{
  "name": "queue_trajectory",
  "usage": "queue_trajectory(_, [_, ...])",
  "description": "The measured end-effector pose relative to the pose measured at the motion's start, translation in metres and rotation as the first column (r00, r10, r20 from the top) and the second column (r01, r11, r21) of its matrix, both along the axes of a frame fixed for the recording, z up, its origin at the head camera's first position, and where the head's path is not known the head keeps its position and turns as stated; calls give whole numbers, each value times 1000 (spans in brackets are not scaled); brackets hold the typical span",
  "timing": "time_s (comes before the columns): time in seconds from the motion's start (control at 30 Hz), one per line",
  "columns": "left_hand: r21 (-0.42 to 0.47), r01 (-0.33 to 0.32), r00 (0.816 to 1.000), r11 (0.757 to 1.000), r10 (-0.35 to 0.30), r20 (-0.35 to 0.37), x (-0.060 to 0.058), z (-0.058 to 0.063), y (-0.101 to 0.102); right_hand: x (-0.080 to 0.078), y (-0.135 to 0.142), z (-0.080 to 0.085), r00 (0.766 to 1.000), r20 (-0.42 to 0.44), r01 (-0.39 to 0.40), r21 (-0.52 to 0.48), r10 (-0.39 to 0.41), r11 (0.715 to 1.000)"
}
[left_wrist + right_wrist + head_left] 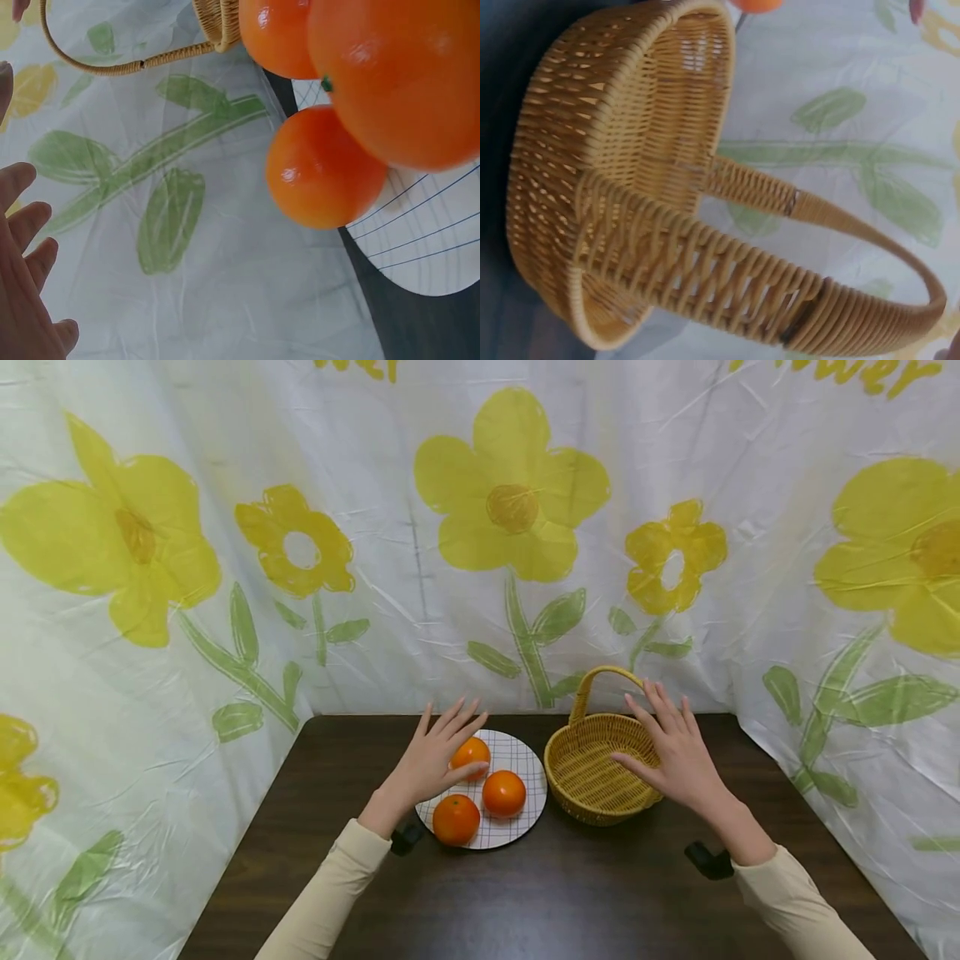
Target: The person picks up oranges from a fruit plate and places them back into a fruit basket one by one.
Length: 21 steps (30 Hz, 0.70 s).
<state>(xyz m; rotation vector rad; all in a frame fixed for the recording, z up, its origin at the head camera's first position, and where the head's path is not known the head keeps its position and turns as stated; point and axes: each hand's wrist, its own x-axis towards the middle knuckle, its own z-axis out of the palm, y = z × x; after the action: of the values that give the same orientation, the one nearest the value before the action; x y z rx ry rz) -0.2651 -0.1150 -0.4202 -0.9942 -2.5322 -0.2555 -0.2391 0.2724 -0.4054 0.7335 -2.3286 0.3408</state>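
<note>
We judge nothing done, all handling left: three oranges (504, 794) lie on the plate (519, 753). Empty, fingers spread, our left grip (429, 762) hovers by them, right grip (678, 756) by the basket (583, 812).

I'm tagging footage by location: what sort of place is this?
Likely an indoor filming booth: a flowered curtain hangs behind and beside a dark table, and black wrist devices are worn.

It looks like a staged tabletop corner: a white curtain (390, 643) printed with yellow flowers (513, 508) closes in the back and both sides of a dark wood-look table (540, 902). The kind of building cannot be told.
</note>
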Motion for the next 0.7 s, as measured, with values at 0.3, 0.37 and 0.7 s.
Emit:
queue_trajectory(0.3, [66, -25, 999, 997, 23, 35, 6, -13, -4, 5, 6, -11, 999, 30, 35, -99, -32, 994])
queue_trajectory(0.37, [71, -37, 998, 997, 34, 46, 7, -16, -4, 6, 7, -14, 999, 33, 39, -119, -35, 992])
queue_trajectory(0.7, [109, -64, 996, 992, 56, 75, 10, -34, -7, 11, 11, -26, 994, 68, 91, -191, -80, 977])
